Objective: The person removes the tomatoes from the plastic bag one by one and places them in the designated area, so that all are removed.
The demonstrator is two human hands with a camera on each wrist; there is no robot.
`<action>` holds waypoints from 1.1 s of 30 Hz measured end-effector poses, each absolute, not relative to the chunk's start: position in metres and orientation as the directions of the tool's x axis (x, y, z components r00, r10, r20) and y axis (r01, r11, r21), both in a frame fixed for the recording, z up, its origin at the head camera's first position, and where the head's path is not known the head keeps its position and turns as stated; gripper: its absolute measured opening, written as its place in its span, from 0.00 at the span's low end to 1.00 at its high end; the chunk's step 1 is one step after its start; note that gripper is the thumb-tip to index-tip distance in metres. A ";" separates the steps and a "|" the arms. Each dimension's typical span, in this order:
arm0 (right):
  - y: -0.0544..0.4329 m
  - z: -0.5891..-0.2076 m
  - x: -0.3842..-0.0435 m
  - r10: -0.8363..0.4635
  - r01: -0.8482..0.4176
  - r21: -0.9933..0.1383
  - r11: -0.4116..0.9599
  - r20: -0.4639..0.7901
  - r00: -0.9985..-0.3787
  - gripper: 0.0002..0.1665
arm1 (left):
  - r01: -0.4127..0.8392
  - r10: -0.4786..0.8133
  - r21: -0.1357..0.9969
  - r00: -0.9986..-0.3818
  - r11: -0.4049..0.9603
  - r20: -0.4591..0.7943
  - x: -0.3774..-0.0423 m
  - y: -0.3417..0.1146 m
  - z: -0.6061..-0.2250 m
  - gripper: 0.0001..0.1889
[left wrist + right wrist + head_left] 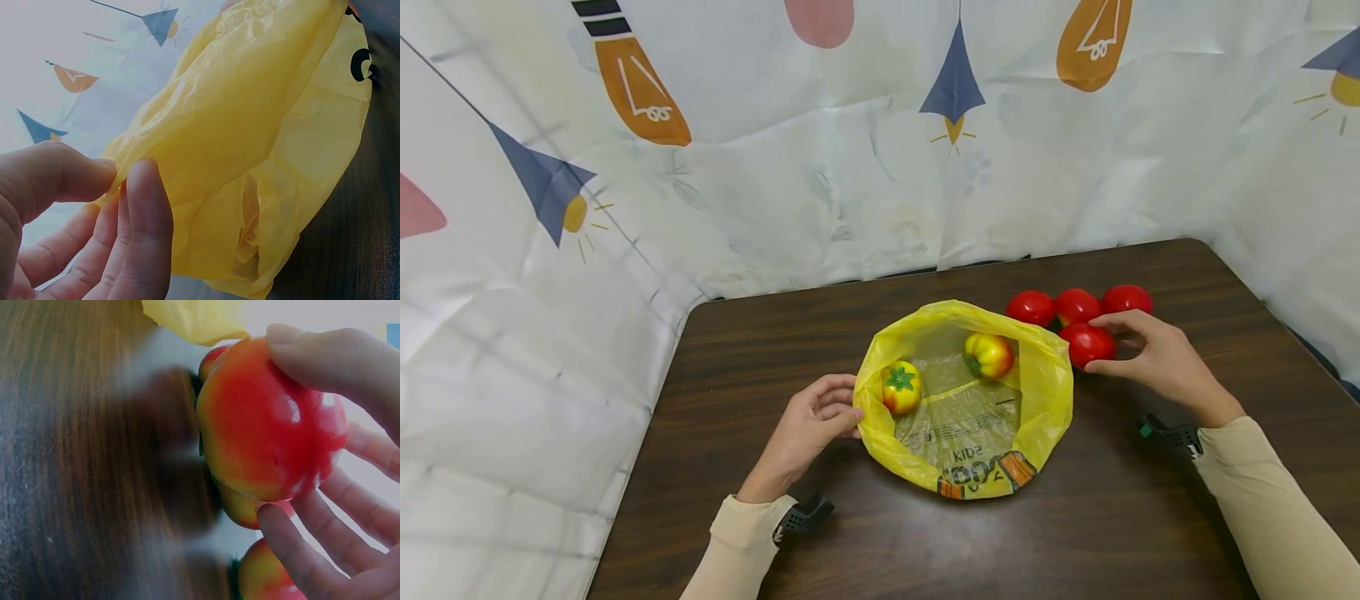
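A yellow plastic bag (1052,400) stands on the table with its mouth open upward. My left hand (811,425) pinches its left rim between thumb and fingers, as the bag's thin folded edge (206,125) in the left wrist view shows. Inside lie two yellow-red toy tomatoes: one (901,387) with its green calyx up at the left, another (988,355) on its side at the back. To the right of the bag, my right hand (1157,358) holds a red toy tomato (1087,345), thumb on one side and fingers on the other. Its yellowish underside (250,425) shows in the right wrist view.
Behind the held tomato, three more red tomatoes sit in a row: a left one (1031,307), a middle one (1077,306) and a right one (1127,298). The dark wooden table (760,350) ends against a printed white cloth (820,200) at the back and left.
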State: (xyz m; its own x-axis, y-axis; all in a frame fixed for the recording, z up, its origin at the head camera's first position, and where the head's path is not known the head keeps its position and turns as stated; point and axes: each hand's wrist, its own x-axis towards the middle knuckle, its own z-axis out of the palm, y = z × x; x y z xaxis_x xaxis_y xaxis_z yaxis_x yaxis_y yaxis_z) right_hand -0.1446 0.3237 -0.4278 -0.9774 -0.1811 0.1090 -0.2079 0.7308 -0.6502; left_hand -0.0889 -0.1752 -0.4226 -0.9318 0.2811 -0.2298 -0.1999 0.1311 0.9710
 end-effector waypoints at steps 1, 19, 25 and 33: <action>0.324 -0.428 -0.145 -0.182 -0.205 -0.650 0.732 0.104 -0.978 0.39 | -0.200 0.280 0.971 -0.932 0.131 -0.230 -0.089 -0.175 -0.423 0.27; 0.329 -0.433 -0.147 -0.180 -0.153 -0.610 0.777 0.017 -0.983 0.41 | -0.198 0.275 0.971 -0.934 0.133 -0.228 -0.090 -0.175 -0.422 0.27; 0.330 -0.433 -0.146 -0.180 -0.155 -0.605 0.781 0.020 -0.983 0.40 | -0.198 0.276 0.971 -0.934 0.132 -0.228 -0.091 -0.176 -0.423 0.27; 0.331 -0.432 -0.145 -0.176 -0.161 -0.625 0.764 0.038 -0.984 0.40 | -0.198 0.273 0.971 -0.935 0.132 -0.228 -0.090 -0.176 -0.422 0.27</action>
